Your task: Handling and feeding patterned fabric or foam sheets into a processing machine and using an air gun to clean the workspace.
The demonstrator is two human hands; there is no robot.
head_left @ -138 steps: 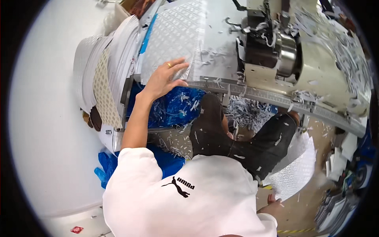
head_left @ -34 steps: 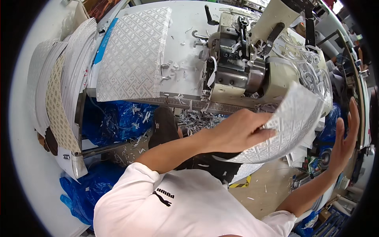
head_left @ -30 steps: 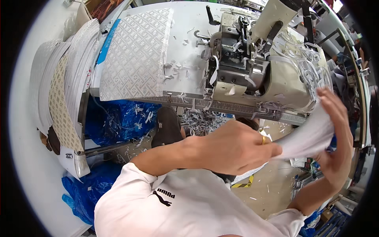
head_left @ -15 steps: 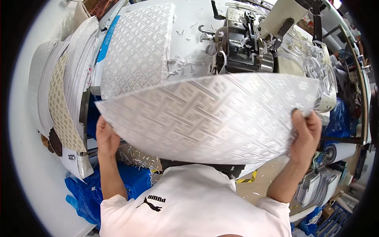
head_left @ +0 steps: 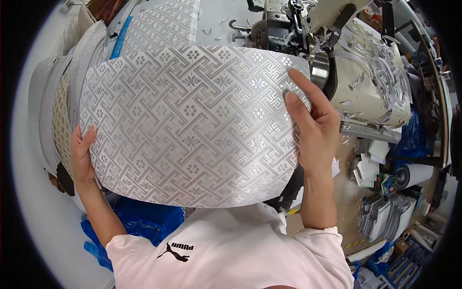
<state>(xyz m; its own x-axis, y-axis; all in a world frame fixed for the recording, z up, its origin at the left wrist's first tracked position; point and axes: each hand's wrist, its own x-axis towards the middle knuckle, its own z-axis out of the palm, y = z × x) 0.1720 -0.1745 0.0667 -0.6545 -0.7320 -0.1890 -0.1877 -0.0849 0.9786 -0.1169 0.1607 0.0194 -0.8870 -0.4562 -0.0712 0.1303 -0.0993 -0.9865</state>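
Observation:
A wide silver sheet [head_left: 192, 125] with an embossed lattice-and-flower pattern spreads flat before my chest, its near edge curved. My left hand [head_left: 83, 153] grips its left edge, thumb on top and fingers mostly hidden beneath. At the right edge, my right hand [head_left: 317, 120] holds it with thumb and index finger lying on the patterned face; the other fingers are largely out of sight. Just beyond the sheet's far right corner stands a machine [head_left: 281, 29] with a shiny metal roller [head_left: 319, 70]. The sheet covers part of the worktable and the machine's near side.
A similar patterned sheet [head_left: 161, 26] lies on the table at the far left. Curved stacks of sheets [head_left: 41, 113] stand at the left. White trimmings [head_left: 385, 82] hang over the machine's right side. Blue plastic [head_left: 149, 219] and grey stacked pieces [head_left: 387, 216] are lower down.
The sheet has swung from tilted and bowed to flat facing up, and shifted left. Both hands moved left with it, and my right hand now reaches further over its face.

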